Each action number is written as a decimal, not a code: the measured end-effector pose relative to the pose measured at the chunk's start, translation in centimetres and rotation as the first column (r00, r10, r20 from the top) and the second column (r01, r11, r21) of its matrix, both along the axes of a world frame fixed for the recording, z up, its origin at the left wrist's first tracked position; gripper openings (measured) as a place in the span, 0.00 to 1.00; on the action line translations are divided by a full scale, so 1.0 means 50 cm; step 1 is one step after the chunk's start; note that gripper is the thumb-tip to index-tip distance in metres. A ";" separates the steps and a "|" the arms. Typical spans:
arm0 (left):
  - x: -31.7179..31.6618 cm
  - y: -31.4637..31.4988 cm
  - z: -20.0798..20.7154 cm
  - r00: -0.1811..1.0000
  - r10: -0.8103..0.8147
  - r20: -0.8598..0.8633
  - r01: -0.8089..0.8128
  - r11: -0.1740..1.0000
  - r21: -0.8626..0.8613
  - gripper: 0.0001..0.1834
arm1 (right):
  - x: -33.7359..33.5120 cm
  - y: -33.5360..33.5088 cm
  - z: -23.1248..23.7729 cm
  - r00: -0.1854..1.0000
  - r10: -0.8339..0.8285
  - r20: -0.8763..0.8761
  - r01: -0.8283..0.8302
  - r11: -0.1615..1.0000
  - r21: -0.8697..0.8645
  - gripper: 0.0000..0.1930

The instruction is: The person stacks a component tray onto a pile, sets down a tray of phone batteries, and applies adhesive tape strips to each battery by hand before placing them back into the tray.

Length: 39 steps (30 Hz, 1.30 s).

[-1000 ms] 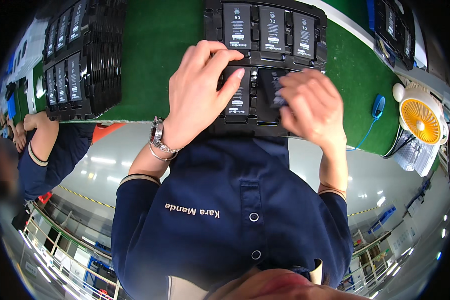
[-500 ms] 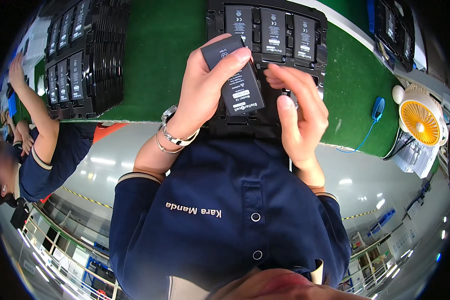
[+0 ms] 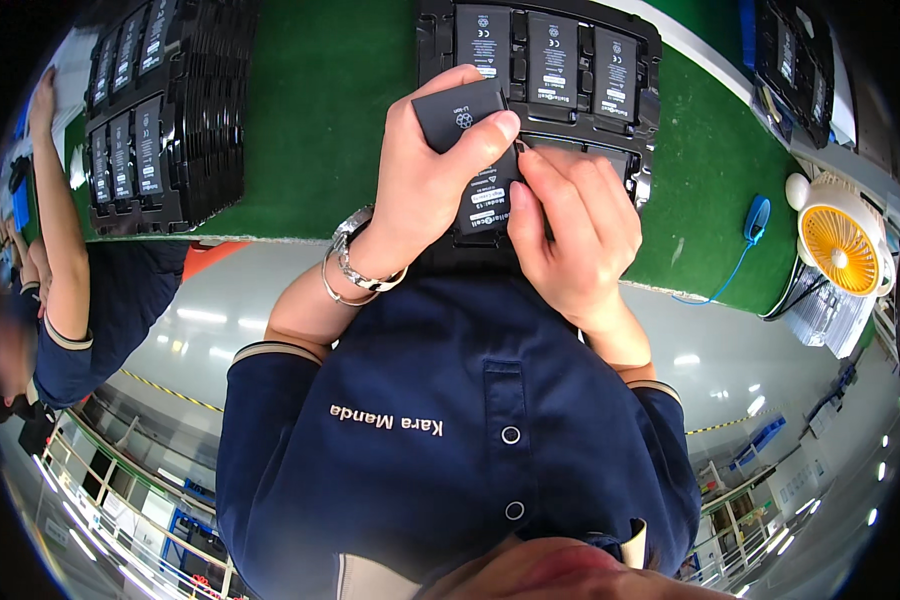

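Note:
My left hand (image 3: 435, 165) is closed round a flat black phone battery (image 3: 460, 108) with white print, held tilted above the tray, its thumb lying across the face. At the battery's right edge, the fingers of my right hand (image 3: 575, 215) are bent in a pinch. A small dark piece (image 3: 519, 146) shows beside the index fingertip; what exactly lies between the fingers is hidden. Beneath both hands is a black plastic tray (image 3: 653, 75), with several like batteries (image 3: 552, 60) in its far row. My hands cover much of the near row.
A tall stack of black trays (image 3: 215, 120) with batteries stands on the green bench (image 3: 315, 130) to the left. More trays (image 3: 805, 70) lie at the far right. A blue strap (image 3: 757, 217) and an orange fan (image 3: 838, 250) sit at right. Another person (image 3: 65, 270) works at left.
My right hand has moved left and its fingers have closed at the battery's edge. The battery has shifted slightly right in my left hand. The other person's arm has moved a little.

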<state>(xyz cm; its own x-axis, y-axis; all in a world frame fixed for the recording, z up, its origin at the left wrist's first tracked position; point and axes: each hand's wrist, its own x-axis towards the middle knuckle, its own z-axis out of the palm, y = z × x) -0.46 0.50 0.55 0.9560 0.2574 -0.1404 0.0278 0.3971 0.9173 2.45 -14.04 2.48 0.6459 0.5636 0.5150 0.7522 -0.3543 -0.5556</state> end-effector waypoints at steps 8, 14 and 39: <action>-0.003 0.008 0.013 0.998 -0.034 -0.049 0.037 0.997 0.074 0.08 | 0.028 -0.017 -0.010 0.899 0.139 -0.415 -0.056 0.977 0.207 0.07; -0.008 0.006 0.011 0.993 -0.103 -0.054 0.111 0.976 0.185 0.06 | 0.022 -0.009 -0.010 0.594 0.171 -0.786 0.117 0.949 0.294 0.07; -0.016 -0.003 0.001 0.980 -0.196 -0.033 0.198 0.957 0.211 0.10 | 0.041 -0.024 0.014 0.674 0.071 -0.735 -0.009 0.996 0.088 0.10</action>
